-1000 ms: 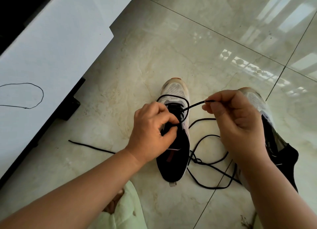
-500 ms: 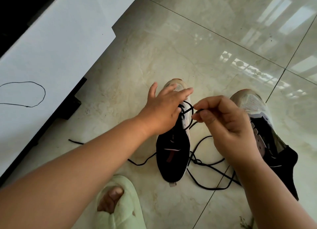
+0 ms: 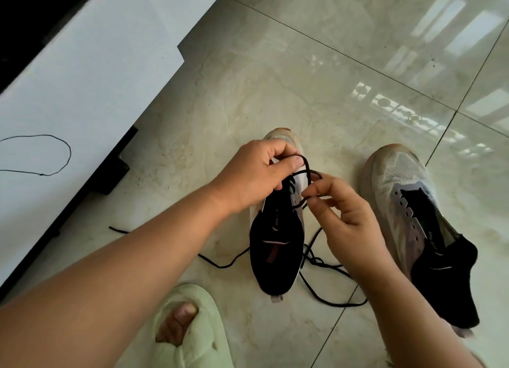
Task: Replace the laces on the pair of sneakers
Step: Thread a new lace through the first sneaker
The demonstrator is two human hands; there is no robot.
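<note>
Head view: two sneakers on the tiled floor [image 3: 344, 64], toes pointing away. Near sneaker [image 3: 276, 246] sits centre frame, white mesh toe, black tongue and heel. Second sneaker [image 3: 407, 202] lies just to its right, tilted outward, eyelets bare, no lace in it.

Left hand [image 3: 256, 175] is over the near sneaker's toe end, fingers curled, thumb and forefinger pinching a black lace [image 3: 309, 172] loop. Right hand [image 3: 347, 216] is just beside it, thumb and forefinger pinching the same lace lower down, near the upper eyelets. Lace crosses over the front of the tongue between the two hands.

Rest of the lace trails loose on the floor: one end runs out left of the sneaker, a tangle and a long loop lie between the two sneakers.

Pale green slipper [image 3: 192, 329] with toes showing at bottom. White cabinet [image 3: 82, 78] on the left, thin black cord [image 3: 59, 144] looped on its top.
</note>
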